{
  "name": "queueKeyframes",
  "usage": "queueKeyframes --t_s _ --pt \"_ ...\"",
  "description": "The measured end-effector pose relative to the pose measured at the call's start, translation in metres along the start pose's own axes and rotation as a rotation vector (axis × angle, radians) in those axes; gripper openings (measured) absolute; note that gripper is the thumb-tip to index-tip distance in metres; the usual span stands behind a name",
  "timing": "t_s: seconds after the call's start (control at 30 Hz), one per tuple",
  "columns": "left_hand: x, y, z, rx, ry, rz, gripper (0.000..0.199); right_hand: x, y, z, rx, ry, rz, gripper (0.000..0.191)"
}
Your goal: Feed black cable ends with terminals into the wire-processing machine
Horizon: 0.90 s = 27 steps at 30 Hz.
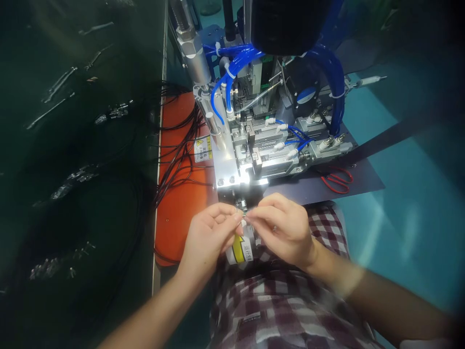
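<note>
My left hand (216,228) and my right hand (285,225) meet fingertip to fingertip just in front of the machine's metal block (227,179). Each pinches thumb against fingers. Between the tips shows a tiny shiny bit, too small to name. Beneath the hands lies a white label (247,249) with a yellow arrow. The machine (269,155), with silver cylinders and blue air tubes (247,53), stands directly beyond them.
Black cables (181,160) run over an orange-red board (181,213) at the left. Farther left, a dark green surface (119,252) carries scattered small metal parts (78,177). Red-handled scissors (337,182) rest on a dark plate (366,179) at the right.
</note>
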<state>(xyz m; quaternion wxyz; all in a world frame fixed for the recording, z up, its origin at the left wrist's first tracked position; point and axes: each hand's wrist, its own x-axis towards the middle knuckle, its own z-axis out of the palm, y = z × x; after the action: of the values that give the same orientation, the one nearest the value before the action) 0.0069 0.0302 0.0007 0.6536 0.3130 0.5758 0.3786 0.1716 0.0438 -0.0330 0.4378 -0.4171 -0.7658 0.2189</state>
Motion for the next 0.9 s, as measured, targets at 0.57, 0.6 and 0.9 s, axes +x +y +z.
queueKeyframes --t_s 0.57,0.6,0.9 --pt "-0.003 0.0 0.001 0.123 -0.01 0.024 0.016 0.012 -0.01 -0.007 0.391 -0.166 0.394 0.01" --pt "-0.002 0.001 0.001 0.102 -0.044 -0.005 0.017 0.011 -0.01 -0.008 0.339 -0.161 0.32 0.011" --pt "-0.003 -0.005 0.006 -0.008 0.01 0.07 0.016 0.014 -0.013 0.0 0.811 -0.297 0.883 0.016"
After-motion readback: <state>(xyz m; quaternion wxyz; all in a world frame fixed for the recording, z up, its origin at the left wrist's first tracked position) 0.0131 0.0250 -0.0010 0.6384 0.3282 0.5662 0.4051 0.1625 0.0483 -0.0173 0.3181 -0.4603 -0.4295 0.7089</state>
